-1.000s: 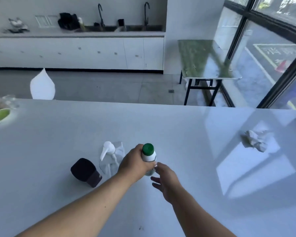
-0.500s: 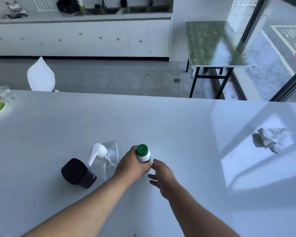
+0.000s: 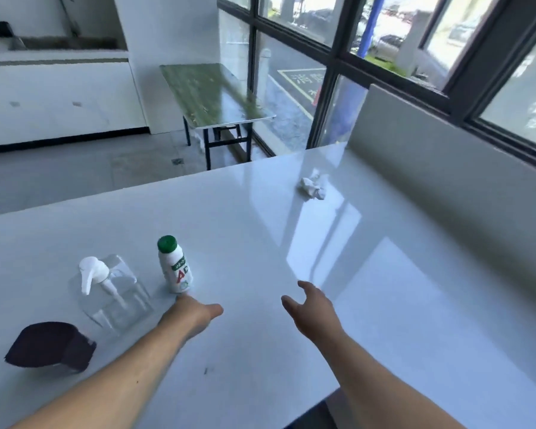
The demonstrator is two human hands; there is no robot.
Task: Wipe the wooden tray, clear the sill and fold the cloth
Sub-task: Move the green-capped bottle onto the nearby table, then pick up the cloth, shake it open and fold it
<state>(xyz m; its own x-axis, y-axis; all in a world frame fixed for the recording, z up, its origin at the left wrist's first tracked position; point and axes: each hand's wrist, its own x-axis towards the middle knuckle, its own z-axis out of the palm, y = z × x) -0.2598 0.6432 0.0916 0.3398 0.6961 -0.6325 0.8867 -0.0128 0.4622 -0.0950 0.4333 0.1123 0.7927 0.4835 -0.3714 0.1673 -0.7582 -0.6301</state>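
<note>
Your white tabletop [image 3: 384,305] fills the view, running out to the window wall on your right. Clear pump dispenser [image 3: 112,292] and dark cup [image 3: 50,346], on its side, sit near left. The small green-capped bottle [image 3: 175,267] stands upright, long axis vertical, cap up, just beyond your left hand [image 3: 192,317], which is released, fingertips near its base. Your right hand [image 3: 314,308] hovers spread, grasping nothing. The crumpled white cloth [image 3: 313,187] lies far right, well apart. Likely light, soft, limp: pinch a raised fold. No clear long axis. No wooden tray visible.
</note>
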